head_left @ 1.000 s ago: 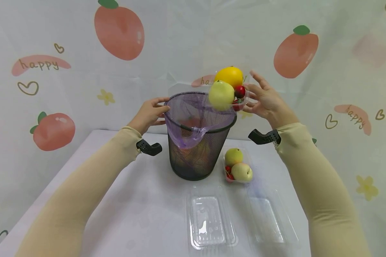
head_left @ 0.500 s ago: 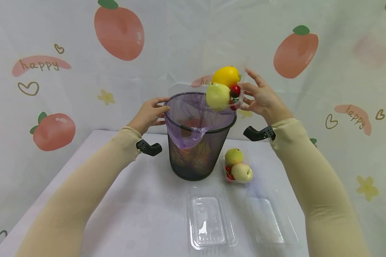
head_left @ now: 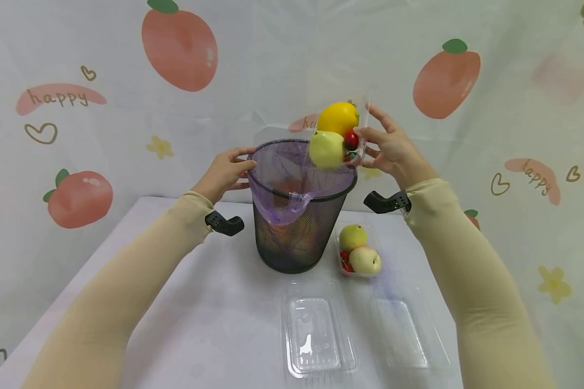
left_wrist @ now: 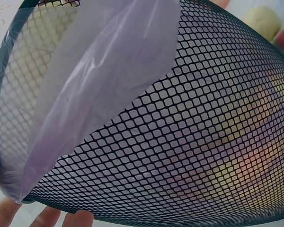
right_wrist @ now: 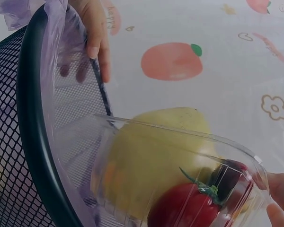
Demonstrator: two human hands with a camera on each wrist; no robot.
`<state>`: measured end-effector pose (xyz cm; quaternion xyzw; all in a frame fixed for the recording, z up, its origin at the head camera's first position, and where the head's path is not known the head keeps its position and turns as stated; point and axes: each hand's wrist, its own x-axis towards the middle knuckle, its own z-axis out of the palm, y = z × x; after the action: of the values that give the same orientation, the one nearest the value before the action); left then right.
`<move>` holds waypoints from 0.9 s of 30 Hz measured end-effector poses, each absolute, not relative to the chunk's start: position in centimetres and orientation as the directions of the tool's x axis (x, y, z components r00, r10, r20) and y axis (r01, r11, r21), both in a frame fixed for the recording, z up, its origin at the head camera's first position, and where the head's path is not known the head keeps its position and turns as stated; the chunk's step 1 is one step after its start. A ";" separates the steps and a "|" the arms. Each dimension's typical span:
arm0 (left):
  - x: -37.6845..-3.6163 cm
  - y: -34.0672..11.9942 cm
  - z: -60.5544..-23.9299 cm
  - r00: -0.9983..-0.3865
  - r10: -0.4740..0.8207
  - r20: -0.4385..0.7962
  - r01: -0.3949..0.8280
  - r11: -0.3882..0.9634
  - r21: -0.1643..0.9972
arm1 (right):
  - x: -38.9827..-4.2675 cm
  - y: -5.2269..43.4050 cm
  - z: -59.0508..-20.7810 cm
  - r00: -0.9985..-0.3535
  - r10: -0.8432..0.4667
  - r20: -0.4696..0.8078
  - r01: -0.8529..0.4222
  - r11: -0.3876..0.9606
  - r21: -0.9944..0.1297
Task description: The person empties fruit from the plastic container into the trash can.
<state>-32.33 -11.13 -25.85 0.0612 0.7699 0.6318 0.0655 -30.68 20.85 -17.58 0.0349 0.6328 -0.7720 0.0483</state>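
My left hand (head_left: pixel 226 172) grips the left rim of a black mesh wastebasket (head_left: pixel 267 237), thumb inside and fingers outside. A thin purple bag (head_left: pixel 284 212) lines it and folds over the front rim. Blurred orange and yellow shapes show through the mesh in the left wrist view. My right hand (head_left: pixel 393 148) pinches the right end of a clear plastic box (right_wrist: pixel 222 138), tilted over the basket's right rim. Inside the box are a yellow fruit (head_left: pixel 338 118), a pale green pear-like fruit (head_left: pixel 327 149) and a red tomato (right_wrist: pixel 182 208), with another dark red one beside it.
Right of the basket, a second clear box (head_left: pixel 362 276) holds two pale fruits (head_left: pixel 365 261) and small red ones. Two clear plastic containers lie nearer, one in the middle (head_left: pixel 313 332) and one farther right (head_left: pixel 406 335). A printed cloth (head_left: pixel 253 65) hangs behind the table.
My right hand has moved left with the fruit box, which now overlaps the basket's opening more and tilts more steeply. My left hand stays on the rim.
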 end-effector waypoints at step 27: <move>-32.1 -11.1 -25.8 -0.983 0.179 -0.028 0.007 0.196 0.981 | -31.0 19.5 -17.5 -0.996 -0.005 -0.089 0.089 -0.078 -0.993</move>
<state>-32.13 -11.06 -25.75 0.0604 0.7704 0.6310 0.0679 -31.02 19.54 -17.50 0.0310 0.6783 -0.7334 0.0321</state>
